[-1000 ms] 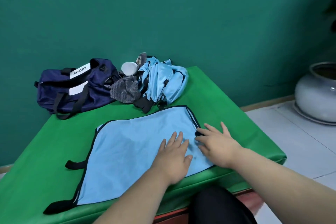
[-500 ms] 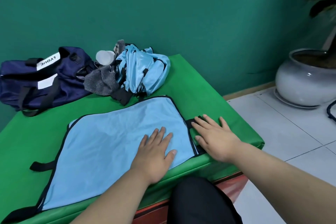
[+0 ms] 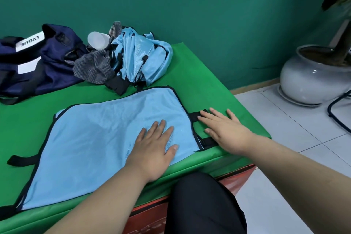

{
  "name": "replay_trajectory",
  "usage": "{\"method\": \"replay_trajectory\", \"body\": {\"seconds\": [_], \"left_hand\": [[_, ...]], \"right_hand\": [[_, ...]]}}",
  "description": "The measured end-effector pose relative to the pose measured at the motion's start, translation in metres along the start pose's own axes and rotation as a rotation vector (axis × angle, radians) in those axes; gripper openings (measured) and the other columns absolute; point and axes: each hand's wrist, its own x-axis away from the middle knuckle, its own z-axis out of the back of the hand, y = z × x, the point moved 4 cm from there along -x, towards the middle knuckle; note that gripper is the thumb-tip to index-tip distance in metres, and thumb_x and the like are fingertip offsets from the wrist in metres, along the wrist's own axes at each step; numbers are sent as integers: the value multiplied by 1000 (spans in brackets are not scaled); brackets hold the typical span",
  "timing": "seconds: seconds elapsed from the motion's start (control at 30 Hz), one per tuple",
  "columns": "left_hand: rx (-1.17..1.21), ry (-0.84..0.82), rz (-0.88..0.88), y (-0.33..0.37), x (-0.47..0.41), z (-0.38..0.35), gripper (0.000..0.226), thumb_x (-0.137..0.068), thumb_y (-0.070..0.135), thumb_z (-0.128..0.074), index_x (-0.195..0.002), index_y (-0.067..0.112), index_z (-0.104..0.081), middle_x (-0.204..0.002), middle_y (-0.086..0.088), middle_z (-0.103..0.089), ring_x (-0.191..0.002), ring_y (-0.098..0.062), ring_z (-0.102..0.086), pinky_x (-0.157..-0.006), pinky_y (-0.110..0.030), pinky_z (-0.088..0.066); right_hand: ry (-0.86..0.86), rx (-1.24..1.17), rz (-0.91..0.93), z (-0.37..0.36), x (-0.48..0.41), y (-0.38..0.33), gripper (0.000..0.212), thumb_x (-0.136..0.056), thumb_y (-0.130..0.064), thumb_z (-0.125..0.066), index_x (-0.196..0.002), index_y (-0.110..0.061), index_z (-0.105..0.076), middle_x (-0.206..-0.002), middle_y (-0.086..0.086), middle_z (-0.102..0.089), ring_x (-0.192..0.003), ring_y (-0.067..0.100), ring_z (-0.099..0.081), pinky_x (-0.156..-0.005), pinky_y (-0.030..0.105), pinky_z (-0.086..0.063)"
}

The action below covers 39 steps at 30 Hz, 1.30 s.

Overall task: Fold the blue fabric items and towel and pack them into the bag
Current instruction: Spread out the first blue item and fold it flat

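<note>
left hand (image 3: 153,148): laid palm-down, fingers straight, released, on near right part of flat blue fabric (image 3: 98,138) | right hand (image 3: 224,131): flat, fingers spread, released, on black strap (image 3: 195,116) at its right edge | fabric is spread on green table (image 3: 199,74) | crumpled blue pile (image 3: 144,62), grey towel (image 3: 95,68), navy bag (image 3: 38,61) are seen at far left

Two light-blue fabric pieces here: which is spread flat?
The near blue piece, under the left hand, lies flat on the table; the other blue piece is bunched in a heap by the navy bag.
</note>
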Motion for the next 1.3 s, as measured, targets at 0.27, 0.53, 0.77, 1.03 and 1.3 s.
{"method": "replay_trajectory", "body": {"seconds": [0.27, 0.53, 0.77, 1.03, 1.3], "left_hand": [[-8, 18, 2, 2, 1, -1, 86, -78, 67, 9, -158, 35, -1, -164, 10, 15, -150, -10, 18, -123, -40, 9], [-62, -187, -15, 3, -5, 6, 65, -102, 57, -8, -157, 28, 11, -162, 1, 27, -148, -17, 27, -122, -47, 9], [234, 40, -46, 3, 25, 52, 51, -105, 49, -23, -153, 32, -30, -166, 8, -1, -151, -11, -8, -122, -33, -8], [263, 163, 0, -92, 146, 61, 70, -78, 76, -27, -128, 39, -60, -146, 22, -40, -137, 1, -30, -113, -20, -24], [93, 459, 193, -198, 242, 36, 46, -81, 49, -52, -118, 26, -68, -127, 9, -54, -122, -19, -52, -103, -39, -42]], "right_hand": [[70, -114, -3, 4, 2, -1, 48, -106, -38, -38, -153, -40, -31, -163, -23, -13, -153, 7, 2, -123, 52, 1], [447, -291, 96, -3, 23, -41, 32, -99, -22, -54, -129, -23, -65, -145, -7, -53, -147, 14, -29, -116, 48, -35], [573, -278, 91, -13, 56, -86, 29, -90, -23, -52, -112, -38, -64, -129, -22, -58, -145, 8, -31, -122, 55, -5], [480, -318, 135, -8, 39, -125, 24, -82, -34, -60, -104, -32, -70, -114, -25, -62, -136, 6, -40, -122, 52, -3], [466, -164, 168, -17, 55, -107, 34, -70, -23, -82, -102, -31, -70, -111, -17, -62, -129, 20, -51, -117, 56, -24]]}}
